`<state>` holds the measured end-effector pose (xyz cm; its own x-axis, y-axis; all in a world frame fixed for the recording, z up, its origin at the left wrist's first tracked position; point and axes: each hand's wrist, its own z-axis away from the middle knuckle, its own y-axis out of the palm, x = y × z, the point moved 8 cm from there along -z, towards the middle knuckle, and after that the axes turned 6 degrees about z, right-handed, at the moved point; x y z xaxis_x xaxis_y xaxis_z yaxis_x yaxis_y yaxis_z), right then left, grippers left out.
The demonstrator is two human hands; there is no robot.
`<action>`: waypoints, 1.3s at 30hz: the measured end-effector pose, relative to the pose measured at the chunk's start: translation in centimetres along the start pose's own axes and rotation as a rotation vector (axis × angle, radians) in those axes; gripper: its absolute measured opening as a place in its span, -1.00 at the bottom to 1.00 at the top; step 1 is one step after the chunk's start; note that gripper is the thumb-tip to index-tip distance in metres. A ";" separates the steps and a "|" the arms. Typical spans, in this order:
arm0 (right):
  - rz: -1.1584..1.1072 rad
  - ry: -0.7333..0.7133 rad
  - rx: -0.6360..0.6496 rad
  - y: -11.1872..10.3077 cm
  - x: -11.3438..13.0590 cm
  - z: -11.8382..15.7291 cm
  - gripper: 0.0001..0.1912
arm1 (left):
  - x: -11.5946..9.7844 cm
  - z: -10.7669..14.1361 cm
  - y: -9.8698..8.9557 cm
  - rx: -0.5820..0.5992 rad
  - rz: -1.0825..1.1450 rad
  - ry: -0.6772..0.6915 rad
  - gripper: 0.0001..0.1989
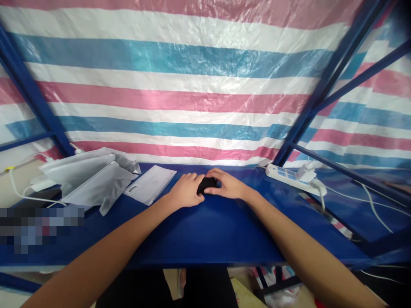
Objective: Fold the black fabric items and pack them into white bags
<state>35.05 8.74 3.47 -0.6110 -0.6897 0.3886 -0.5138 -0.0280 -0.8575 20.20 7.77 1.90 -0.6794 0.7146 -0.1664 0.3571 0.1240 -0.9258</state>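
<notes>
A small black object (206,185) with a rounded outline sits low over the blue desk (205,235), between my two hands. Its kind is hard to make out because fingers cover both ends. My left hand (187,190) is closed on its left side, thumb at the near edge. From the right, my right hand (230,186) grips it with curled fingers at the far side and the thumb along the near side. A white box or packet (150,184) lies flat just left of my left hand.
Grey-white plastic bags (96,179) are piled at the left. A white power strip (289,176) with plugs and cables lies at the back right. Blue metal posts (313,102) frame both sides, and a striped plastic sheet (180,102) hangs behind the desk.
</notes>
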 end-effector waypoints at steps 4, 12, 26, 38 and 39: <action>-0.028 0.085 -0.014 0.2 0.2 0.4 -0.32 | 0.3 -0.2 -0.3 -0.002 0.051 -0.006 -0.53; -0.478 0.343 -0.058 1.1 -1.3 -0.1 -0.54 | 2.1 0.9 -1.5 -0.119 0.061 -0.143 -0.43; -0.624 0.315 -0.116 1.2 1.2 -0.2 -0.39 | 2.8 1.0 -2.1 -0.057 0.085 -0.160 -0.71; -1.166 0.522 -0.206 2.2 -2.7 0.5 -0.30 | 7.0 1.6 -4.0 -0.183 0.070 -0.178 -0.18; -1.173 0.541 -0.246 1.9 -3.3 0.7 -0.31 | 8.3 1.9 -4.1 -0.169 0.063 -0.236 -0.26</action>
<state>36.51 10.48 0.35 0.1376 0.0311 0.9900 -0.9612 -0.2369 0.1411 11.86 11.87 3.66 -0.7754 0.5476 -0.3144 0.4918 0.2115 -0.8446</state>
